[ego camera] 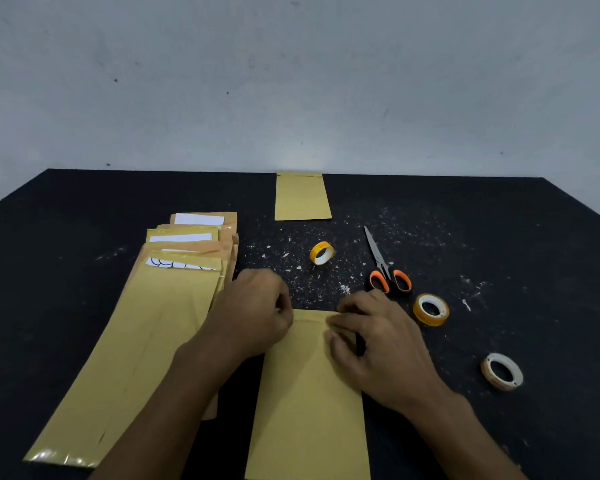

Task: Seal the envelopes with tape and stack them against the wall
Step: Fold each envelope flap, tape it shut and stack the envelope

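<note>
Pressing envelope flap — left hand | right hand atop.

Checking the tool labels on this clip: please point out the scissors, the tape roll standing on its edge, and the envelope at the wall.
scissors (381, 261): head view, at the blade pivot.
tape roll on edge (321, 253): head view, on its rim.
envelope at the wall (302, 199): head view, middle of its face.

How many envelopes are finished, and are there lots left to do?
One envelope at the wall looks finished. The left hand and right hand are pressing the top flap of the envelope in front. The pile of open envelopes on the left, with white paper showing, is left. How many it holds is unclear.
</note>
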`<state>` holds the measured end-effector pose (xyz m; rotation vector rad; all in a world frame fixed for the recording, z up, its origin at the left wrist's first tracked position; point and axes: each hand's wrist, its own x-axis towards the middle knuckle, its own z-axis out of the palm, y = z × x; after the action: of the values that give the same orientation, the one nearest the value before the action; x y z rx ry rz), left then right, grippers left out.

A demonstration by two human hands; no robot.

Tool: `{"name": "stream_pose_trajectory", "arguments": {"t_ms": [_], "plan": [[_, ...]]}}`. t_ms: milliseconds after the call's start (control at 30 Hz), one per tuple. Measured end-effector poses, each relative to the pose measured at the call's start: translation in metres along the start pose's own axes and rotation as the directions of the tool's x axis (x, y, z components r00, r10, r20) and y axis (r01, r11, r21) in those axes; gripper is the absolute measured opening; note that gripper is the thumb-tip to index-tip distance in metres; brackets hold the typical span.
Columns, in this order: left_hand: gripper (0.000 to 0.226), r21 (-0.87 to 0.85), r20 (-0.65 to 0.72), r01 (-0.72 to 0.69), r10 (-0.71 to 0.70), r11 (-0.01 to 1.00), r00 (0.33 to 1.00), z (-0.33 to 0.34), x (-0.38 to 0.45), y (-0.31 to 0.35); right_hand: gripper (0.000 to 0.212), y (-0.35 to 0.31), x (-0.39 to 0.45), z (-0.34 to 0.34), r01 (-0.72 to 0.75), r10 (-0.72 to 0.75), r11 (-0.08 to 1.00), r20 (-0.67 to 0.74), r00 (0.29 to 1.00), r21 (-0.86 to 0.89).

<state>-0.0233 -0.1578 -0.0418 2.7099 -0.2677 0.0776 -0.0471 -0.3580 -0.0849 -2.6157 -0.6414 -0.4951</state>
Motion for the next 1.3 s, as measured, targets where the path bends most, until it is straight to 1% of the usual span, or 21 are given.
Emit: {"name": "stream_pose_trajectory", "arguments": {"t_ms": [33,67,133,167,200,267,300,333,367,433,467,500,567,700,767,833,933,1000,1033,1100,1300], "plan": [[0.01,-0.036,-0.015,0.01,-0.011,0.999,1.0,-0.003,0.006,0.005,0.036,0.0,0.0,0.001,0.002,-0.002,1.0,-0.005,1.0,0.006],[0.008,-0.126,-0.05,0.02,-0.027,0.992,0.998,-0.006,0.013,0.011,0.035,0.001,0.0,0.001,0.003,-0.003,1.0,-0.012,1.0,0.015],[0.008,-0.335,-0.11,0.056,-0.098,0.941,0.989,-0.006,0.034,0.023,0.035,0.002,0.0,0.002,0.0,0.001,1.0,-0.023,1.0,0.029],[0.014,-0.421,-0.105,0.093,-0.15,0.903,0.983,-0.003,0.047,0.028,0.034,0.002,0.0,0.003,-0.002,0.002,1.0,-0.025,1.0,0.031],[0.025,-0.491,-0.071,0.139,-0.199,0.86,0.977,0.001,0.061,0.03,0.034,0.003,0.0,0.003,-0.004,0.004,0.999,-0.026,1.0,0.035],[0.047,-0.549,0.087,0.277,-0.276,0.788,0.957,0.007,0.084,0.035,0.035,0.003,0.0,0.004,-0.012,0.013,0.999,-0.019,1.0,0.05],[0.06,-0.527,0.166,0.337,-0.294,0.78,0.941,0.008,0.091,0.038,0.035,0.003,0.0,0.004,-0.015,0.016,0.998,-0.012,1.0,0.054],[0.066,-0.484,0.226,0.377,-0.303,0.79,0.926,0.009,0.097,0.041,0.035,0.004,0.0,0.004,-0.018,0.019,0.998,-0.008,1.0,0.055],[0.061,-0.445,0.258,0.391,-0.302,0.806,0.918,0.01,0.102,0.044,0.036,0.004,0.0,0.004,-0.022,0.022,0.998,-0.009,1.0,0.057],[0.03,-0.393,0.28,0.398,-0.304,0.829,0.911,0.009,0.11,0.049,0.036,0.005,0.001,0.004,-0.026,0.027,0.998,-0.012,1.0,0.063],[0.018,-0.376,0.289,0.411,-0.316,0.831,0.904,0.007,0.112,0.051,0.037,0.005,0.001,0.004,-0.027,0.027,0.998,-0.009,1.0,0.064],[0.013,-0.365,0.302,0.429,-0.331,0.826,0.894,0.005,0.114,0.052,0.038,0.005,0.001,0.004,-0.028,0.028,0.997,-0.004,1.0,0.066],[0.011,-0.391,0.328,0.47,-0.357,0.792,0.875,0.001,0.115,0.053,0.038,0.005,0.001,0.004,-0.032,0.031,0.997,0.002,1.0,0.075],[0.011,-0.48,0.38,0.541,-0.392,0.691,0.838,-0.01,0.113,0.052,0.039,0.006,0.001,0.004,-0.038,0.037,0.996,0.008,0.999,0.083],[0.008,-0.557,0.427,0.578,-0.392,0.596,0.815,-0.013,0.108,0.046,0.039,0.006,0.0,0.003,-0.04,0.04,0.995,0.007,0.999,0.087],[0.011,-0.656,0.464,0.594,-0.371,0.467,0.804,-0.015,0.1,0.038,0.039,0.005,0.0,0.003,-0.043,0.042,0.996,0.009,0.999,0.084],[0.011,-0.808,0.488,0.545,-0.264,0.222,0.832,-0.017,0.079,0.028,0.04,0.005,0.001,0.002,-0.046,0.045,0.995,0.012,0.999,0.088],[0.024,-0.856,0.486,0.507,-0.173,0.103,0.856,-0.017,0.063,0.022,0.04,0.005,0.002,0.002,-0.05,0.049,0.995,0.013,0.999,0.085],[0.029,-0.867,0.48,0.493,-0.14,0.078,0.866,-0.018,0.056,0.02,0.041,0.005,0.002,0.002,-0.051,0.05,0.995,0.013,0.999,0.084],[0.034,-0.877,0.469,0.476,-0.096,0.072,0.878,-0.019,0.041,0.018,0.041,0.005,0.002,0.002,-0.053,0.052,0.995,0.01,0.999,0.083],[0.038,-0.877,0.462,0.471,-0.102,0.097,0.881,-0.018,0.013,0.02,0.042,0.003,0.003,0.002,-0.072,0.071,0.993,0.011,0.997,0.099]]}}
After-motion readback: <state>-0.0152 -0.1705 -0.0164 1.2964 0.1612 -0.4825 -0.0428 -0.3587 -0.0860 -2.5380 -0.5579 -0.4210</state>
